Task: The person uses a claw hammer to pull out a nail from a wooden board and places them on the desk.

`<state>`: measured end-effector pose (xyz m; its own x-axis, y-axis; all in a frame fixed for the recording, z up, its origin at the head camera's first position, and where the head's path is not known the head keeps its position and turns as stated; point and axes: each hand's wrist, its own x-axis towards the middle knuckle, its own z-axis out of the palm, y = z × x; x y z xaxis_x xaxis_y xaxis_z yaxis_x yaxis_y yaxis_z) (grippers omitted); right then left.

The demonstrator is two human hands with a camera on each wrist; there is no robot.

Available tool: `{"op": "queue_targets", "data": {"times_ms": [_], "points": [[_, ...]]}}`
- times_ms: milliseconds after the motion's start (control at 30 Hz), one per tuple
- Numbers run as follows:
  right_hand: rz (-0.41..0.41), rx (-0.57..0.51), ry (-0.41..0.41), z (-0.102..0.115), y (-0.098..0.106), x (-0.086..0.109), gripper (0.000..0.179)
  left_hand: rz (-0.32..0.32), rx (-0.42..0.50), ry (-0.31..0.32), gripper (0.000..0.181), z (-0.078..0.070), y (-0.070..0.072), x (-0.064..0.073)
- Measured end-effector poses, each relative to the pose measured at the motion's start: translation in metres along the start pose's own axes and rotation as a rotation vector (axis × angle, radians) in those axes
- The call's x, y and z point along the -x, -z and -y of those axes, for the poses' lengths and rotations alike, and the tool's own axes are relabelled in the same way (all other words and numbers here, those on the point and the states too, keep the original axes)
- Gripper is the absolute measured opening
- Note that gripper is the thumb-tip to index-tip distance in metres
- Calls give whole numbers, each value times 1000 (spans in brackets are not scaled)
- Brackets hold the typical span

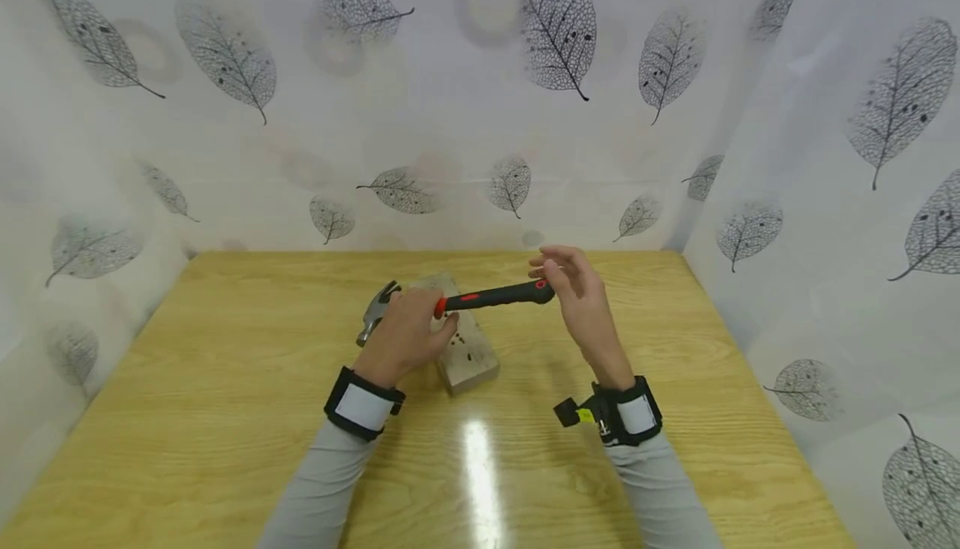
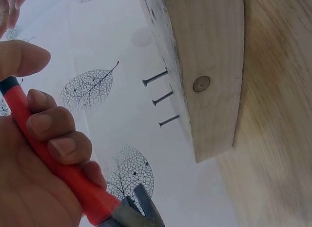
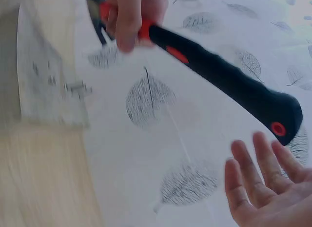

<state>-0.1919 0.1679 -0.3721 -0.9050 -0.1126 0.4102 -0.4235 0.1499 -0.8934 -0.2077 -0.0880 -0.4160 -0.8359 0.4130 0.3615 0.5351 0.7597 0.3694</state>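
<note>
A claw hammer [image 1: 498, 295] with a black and red handle is held up above the table, its metal head [image 1: 377, 313] at the left. My left hand [image 1: 405, 328] grips it by the red part of the handle near the head, fingers wrapped round. Close to the handle's black end is my right hand [image 1: 585, 307]; in the right wrist view its spread fingers [image 3: 265, 168] are just below that end. Beneath the hammer lies a wooden block [image 1: 471, 357]. Three nails [image 2: 162, 100] stick partway out of it in the left wrist view.
The block rests on a light wood-grain table [image 1: 225, 416]. A pale curtain [image 1: 450, 132] printed with leaves hangs behind the table and along both sides. Each wrist wears a black strap [image 1: 363, 403], and a small camera [image 1: 573, 412] sticks out from the right one.
</note>
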Motion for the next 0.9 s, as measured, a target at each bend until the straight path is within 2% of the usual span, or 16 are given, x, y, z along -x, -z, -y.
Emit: {"op": "queue_targets", "data": {"times_ms": [67,200,367,600,767,900], "points": [[-26,-187,-27,-2,-4,-1,36,2,12,8,32,0,1,0],[-61,-485,-80,-5,-14,-1,44,-5,30,11,29,-1,2,-1],[-90,-752,-93,-7,-26,0,55,-24,73,-16,25,-3,1,-3],[-116,-883,-29,1,-56,-4,42,-25,78,-22,25,-7,-1,0],[-161,-998,-60,10,-72,-11,22,-18,83,-29,26,-12,-3,-1],[-238,-1049,-68,15,-77,-16,35,-9,89,-64,26,-18,-6,-2]]}}
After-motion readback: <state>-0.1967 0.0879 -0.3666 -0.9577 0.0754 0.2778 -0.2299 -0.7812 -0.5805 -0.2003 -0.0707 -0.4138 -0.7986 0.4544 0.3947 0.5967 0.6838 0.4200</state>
